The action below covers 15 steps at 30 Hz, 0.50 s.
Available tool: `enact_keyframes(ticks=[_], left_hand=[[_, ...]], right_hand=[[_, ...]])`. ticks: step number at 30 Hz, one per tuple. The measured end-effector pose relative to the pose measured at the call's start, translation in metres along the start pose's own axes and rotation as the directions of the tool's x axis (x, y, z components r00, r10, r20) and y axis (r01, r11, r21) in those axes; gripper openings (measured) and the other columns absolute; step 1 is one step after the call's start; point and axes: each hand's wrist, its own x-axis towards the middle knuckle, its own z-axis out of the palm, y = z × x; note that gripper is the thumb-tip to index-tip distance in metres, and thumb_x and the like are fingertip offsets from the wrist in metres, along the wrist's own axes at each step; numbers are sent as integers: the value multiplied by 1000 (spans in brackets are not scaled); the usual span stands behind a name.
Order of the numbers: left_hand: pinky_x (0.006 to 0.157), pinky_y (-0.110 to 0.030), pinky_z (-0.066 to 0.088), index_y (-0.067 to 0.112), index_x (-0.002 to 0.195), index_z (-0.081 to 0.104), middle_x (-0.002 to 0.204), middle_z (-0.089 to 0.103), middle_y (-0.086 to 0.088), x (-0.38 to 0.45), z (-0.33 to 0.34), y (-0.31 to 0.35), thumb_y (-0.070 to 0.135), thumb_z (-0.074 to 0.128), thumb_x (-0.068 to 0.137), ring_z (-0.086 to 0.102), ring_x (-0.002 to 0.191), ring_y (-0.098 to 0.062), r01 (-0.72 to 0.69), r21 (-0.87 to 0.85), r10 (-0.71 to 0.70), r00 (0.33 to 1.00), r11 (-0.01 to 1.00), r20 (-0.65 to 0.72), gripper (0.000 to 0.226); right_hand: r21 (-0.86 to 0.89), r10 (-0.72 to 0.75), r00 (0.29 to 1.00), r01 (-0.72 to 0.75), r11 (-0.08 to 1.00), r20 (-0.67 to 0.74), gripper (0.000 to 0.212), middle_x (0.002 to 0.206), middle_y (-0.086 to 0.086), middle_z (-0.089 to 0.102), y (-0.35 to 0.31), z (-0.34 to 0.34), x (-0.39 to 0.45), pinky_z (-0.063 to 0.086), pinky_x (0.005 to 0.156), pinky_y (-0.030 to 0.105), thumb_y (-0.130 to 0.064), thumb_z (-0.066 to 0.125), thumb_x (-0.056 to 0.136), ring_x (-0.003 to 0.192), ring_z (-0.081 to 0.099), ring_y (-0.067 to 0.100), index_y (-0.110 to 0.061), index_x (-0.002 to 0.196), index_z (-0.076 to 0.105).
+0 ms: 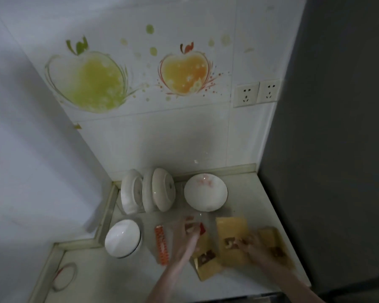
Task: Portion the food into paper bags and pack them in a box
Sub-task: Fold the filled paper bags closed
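We see three yellow paper bags lying flat on the pale table (239,193), and we place everything else by the middle bag (232,241). Our right hand (251,243) rests on that bag's right edge beside its little window, where nuts show; the picture is too blurred for us to tell whether its grip pinches anything. A second bag (206,259) lies just to the left of the middle bag, partly under our left forearm. A third bag (274,243) lies just to its right, behind our right hand. Our left hand (189,230) hovers to the upper left, its grip closed round a small red item (202,228). Further left lies an orange packet (161,244). A white bowl (205,192) stands beyond the middle bag.
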Motion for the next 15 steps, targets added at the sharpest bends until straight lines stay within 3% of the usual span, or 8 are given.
enact_keyframes(ticks=[1,2,5,8,11,13,15], left_hand=[[54,-26,57,29,118,52,110,64,2,-1,-4,-7,26,68,87,65,94,-14,10,12,-10,1000,1000,-18,35],[51,-23,55,29,119,52,111,64,-1,-2,-8,-14,23,68,86,66,91,-15,31,20,-31,999,999,-35,37],[49,-22,52,31,115,52,104,68,-2,-4,-18,-32,16,66,86,69,80,-15,100,33,-99,994,994,-38,35],[53,-27,56,25,112,54,101,69,-3,-5,-21,-44,11,62,88,69,76,-15,109,85,-107,994,990,-26,29],[55,-28,57,25,108,57,103,65,-1,-6,-18,-49,11,61,88,68,83,-17,117,132,-116,993,984,-18,25],[52,-27,56,21,110,58,98,68,2,-4,-13,-49,8,56,89,69,80,-16,105,157,-106,994,982,-1,25],[49,-24,53,23,106,59,94,68,5,-3,-8,-48,7,54,91,69,76,-14,96,169,-100,995,981,11,23]], right_hand=[[-72,76,995,-81,994,-62,58,136,10,51,16,3,4,40,101,35,-25,68,86,125,48,28,-9,136,42],[-27,168,982,-171,985,-91,65,135,11,50,31,6,4,45,96,37,-25,70,84,123,49,29,-11,139,38],[293,409,912,-394,871,10,70,121,10,50,46,13,-1,58,64,43,-21,77,77,105,53,32,-16,136,40],[199,343,938,-344,918,44,55,127,13,47,45,15,6,59,73,45,-19,71,83,111,53,32,-8,130,45],[260,167,980,-190,947,110,49,134,8,46,36,18,14,59,61,30,-7,62,89,96,56,20,-9,134,45],[284,164,982,-183,941,90,48,128,5,50,35,18,16,60,68,35,0,62,87,100,57,23,-9,132,48],[224,238,970,-243,944,50,32,107,13,64,41,15,17,59,78,45,5,62,83,91,65,29,3,115,61]])
